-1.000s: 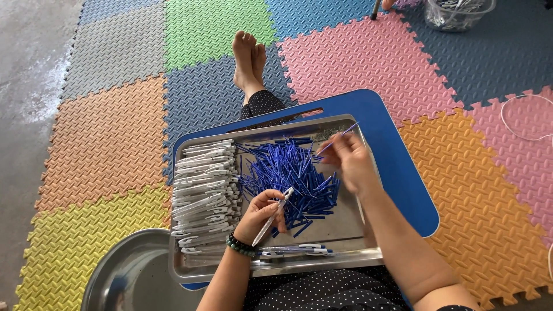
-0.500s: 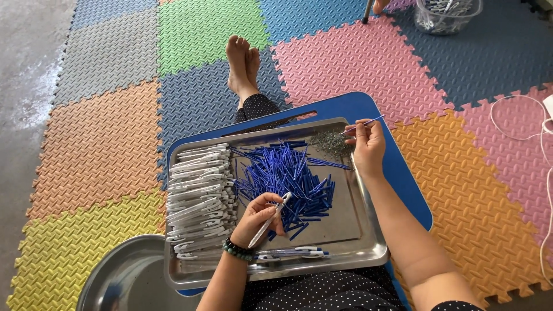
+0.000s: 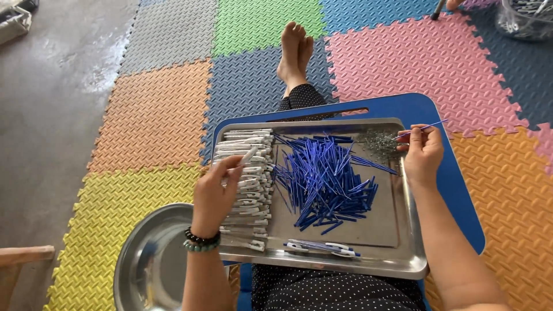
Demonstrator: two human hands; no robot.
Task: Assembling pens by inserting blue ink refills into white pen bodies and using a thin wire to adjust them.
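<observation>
A thin blue refill (image 3: 423, 128) is pinched at the fingertips and slants up to the right above the small heap of metal springs (image 3: 380, 143). A white pen barrel (image 3: 249, 155) (slim, tilted) is held over the stacked row of white barrels (image 3: 247, 190) along the tray's left side.

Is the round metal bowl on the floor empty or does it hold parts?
Empty as far as shown: the round metal bowl shows only bare shiny metal; its near part is cut off.
</observation>
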